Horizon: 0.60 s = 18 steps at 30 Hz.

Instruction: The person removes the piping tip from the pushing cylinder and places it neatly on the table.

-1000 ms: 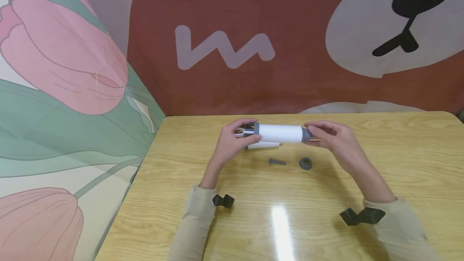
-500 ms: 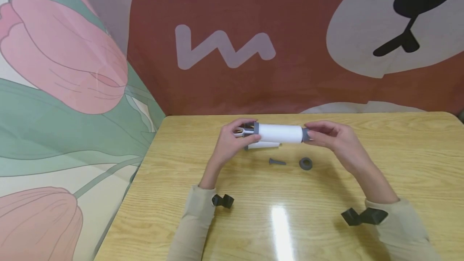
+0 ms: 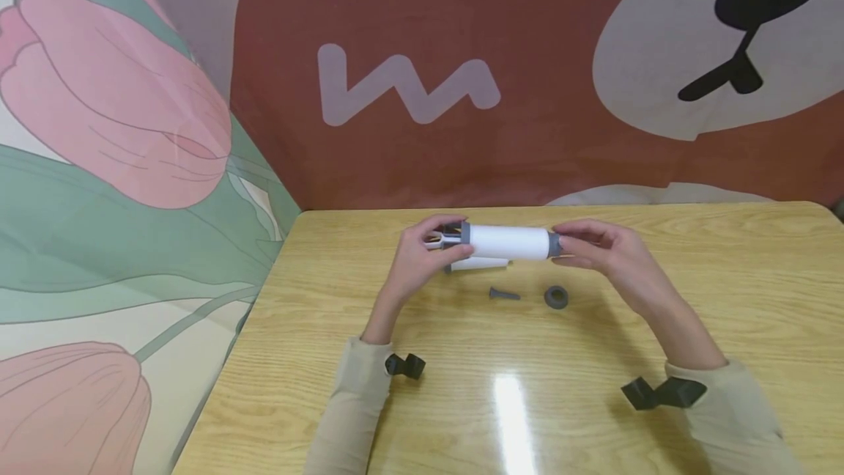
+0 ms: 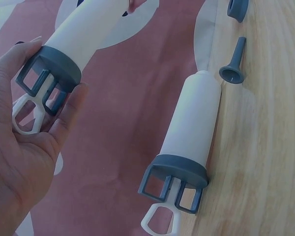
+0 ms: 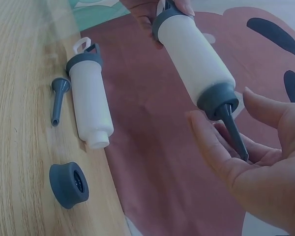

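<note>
1. Head: I have the white tube lengthwise above the table, between 2 hands. The left hand holds 1 end. Compared with 1 s ago, the right hand covers more of the grey cap, so I judge the work is at that end.
2. Left wrist: I see left thumb and fingers curled around the grey collar. The 2nd tube, loose nozzle and grey ring lie apart.
3. Right wrist: right thumb and fingers curve, partly open, around the cap and fitted nozzle; I can't tell whether they grip.
</note>
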{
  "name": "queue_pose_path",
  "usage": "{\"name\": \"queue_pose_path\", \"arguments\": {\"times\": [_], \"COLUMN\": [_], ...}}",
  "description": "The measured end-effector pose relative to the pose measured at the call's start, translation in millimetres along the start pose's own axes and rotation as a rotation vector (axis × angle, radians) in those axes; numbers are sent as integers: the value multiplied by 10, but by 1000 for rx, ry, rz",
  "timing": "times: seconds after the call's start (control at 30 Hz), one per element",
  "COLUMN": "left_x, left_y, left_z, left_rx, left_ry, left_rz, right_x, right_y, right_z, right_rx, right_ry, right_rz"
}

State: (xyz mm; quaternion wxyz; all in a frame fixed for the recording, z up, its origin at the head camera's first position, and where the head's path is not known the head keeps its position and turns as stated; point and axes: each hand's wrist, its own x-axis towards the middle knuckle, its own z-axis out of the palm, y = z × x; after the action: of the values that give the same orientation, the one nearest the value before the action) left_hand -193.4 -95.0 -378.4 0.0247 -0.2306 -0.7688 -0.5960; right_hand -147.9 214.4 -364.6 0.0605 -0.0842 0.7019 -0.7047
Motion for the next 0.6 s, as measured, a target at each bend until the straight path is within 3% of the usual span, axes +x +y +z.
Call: {"name": "queue_pose_path", "arguments": {"times": [0.1,0.27,0.47,0.6], "left_x": [4,5,7,3], "left_y": [-1,-9,-12,-9], "left_z": [1,2,3,4], "left_rx": [0,2,-5,-7], "left_ry": [0,-7,-12,-11], "left_rz": [4,7,7,10], "right_x": [5,3,3,-10], "right_y": [10,16,6,-1], "right_z": [-5,-12,-4,-1], "right_rx": [30,-38,5,-92], "right_ry": [-12,6,-35,-21], "right_rz": [-2,8,0,19]}}
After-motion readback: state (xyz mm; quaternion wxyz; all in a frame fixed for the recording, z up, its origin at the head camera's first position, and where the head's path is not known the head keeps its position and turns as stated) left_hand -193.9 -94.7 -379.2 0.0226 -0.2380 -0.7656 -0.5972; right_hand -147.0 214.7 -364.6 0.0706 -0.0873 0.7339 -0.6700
